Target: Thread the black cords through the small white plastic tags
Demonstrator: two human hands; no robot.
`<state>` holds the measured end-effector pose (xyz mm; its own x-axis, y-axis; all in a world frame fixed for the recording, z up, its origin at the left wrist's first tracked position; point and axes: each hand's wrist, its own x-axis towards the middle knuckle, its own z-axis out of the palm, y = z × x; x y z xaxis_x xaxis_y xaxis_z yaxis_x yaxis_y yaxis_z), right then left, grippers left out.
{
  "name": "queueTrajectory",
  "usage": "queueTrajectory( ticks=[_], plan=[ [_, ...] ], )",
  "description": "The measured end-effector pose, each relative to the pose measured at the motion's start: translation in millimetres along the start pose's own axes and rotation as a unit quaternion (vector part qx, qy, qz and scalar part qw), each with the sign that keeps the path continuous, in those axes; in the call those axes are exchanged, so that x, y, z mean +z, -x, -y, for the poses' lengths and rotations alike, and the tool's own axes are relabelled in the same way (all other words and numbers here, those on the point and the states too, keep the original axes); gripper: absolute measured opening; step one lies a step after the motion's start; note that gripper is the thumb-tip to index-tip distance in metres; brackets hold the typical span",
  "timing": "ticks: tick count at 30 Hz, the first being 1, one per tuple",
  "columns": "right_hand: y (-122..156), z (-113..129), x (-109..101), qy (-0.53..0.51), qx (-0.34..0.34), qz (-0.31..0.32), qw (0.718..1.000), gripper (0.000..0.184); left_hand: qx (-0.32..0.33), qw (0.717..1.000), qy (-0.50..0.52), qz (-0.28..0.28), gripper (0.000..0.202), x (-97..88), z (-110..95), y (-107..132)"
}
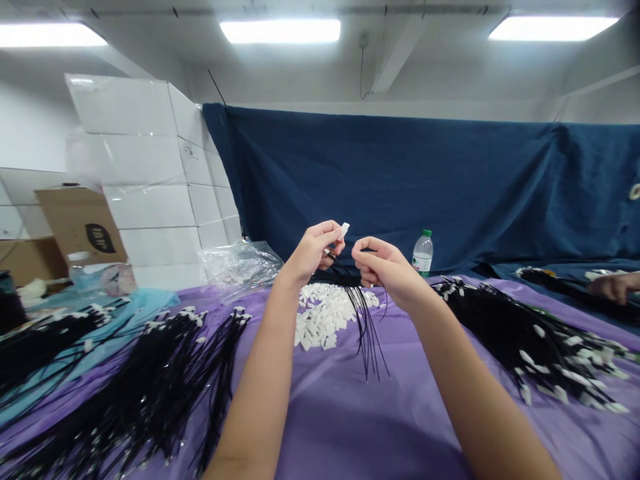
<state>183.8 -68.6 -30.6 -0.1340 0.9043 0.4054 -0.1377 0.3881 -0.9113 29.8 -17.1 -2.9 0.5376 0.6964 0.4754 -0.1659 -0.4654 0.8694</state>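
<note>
My left hand point(323, 250) is raised over the table, its thumb and finger pinching a small white plastic piece point(344, 230). A bundle of thin black cords point(361, 320) hangs down from the same hand. Close beside it on the right, my right hand point(383, 267) is closed in a pinch, with a single black cord point(385, 303) trailing below its fingers. Whatever sits between its fingertips is too small to make out. Beneath both hands lies a heap of small white plastic pieces point(325, 317) on the purple cloth point(350, 413).
Black cords with white ends lie in piles on the left point(165, 373) and right point(520, 327). Behind are a green-capped bottle point(423, 253), clear plastic wrap point(243, 263), stacked white boxes point(145, 160) and a blue curtain point(375, 173). Another person's hand point(613, 287) is at far right.
</note>
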Motion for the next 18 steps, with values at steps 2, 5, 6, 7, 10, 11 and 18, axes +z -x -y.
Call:
queueTrajectory(
  ticks=[2,5,6,7,10,11,18],
  plan=[
    [1,4,-9,-0.060,0.014,0.041,0.997,0.020,-0.004,1.000,-0.004,-0.007,0.025,-1.3,0,0],
    [3,11,-24,-0.143,0.001,0.050,0.988,0.018,-0.010,1.000,-0.004,-0.014,0.027,-3.4,-2,0],
    [4,14,-28,-0.169,-0.011,0.039,0.985,0.016,-0.012,1.000,-0.003,-0.016,0.027,-4.1,-2,0],
    [4,16,-32,-0.193,-0.023,0.024,0.981,0.013,-0.014,1.000,-0.002,-0.017,0.027,-4.7,-3,0],
    [6,23,-39,-0.241,-0.068,-0.027,0.968,0.013,-0.016,1.000,-0.003,-0.020,0.026,-5.3,-4,1],
    [6,24,-41,-0.248,-0.088,-0.048,0.964,0.012,-0.018,1.000,-0.005,-0.021,0.026,-5.1,-4,1],
    [-1,24,-49,-0.219,-0.245,-0.157,0.932,0.025,-0.039,0.999,-0.014,-0.028,0.027,-3.2,-5,2]
  ],
)
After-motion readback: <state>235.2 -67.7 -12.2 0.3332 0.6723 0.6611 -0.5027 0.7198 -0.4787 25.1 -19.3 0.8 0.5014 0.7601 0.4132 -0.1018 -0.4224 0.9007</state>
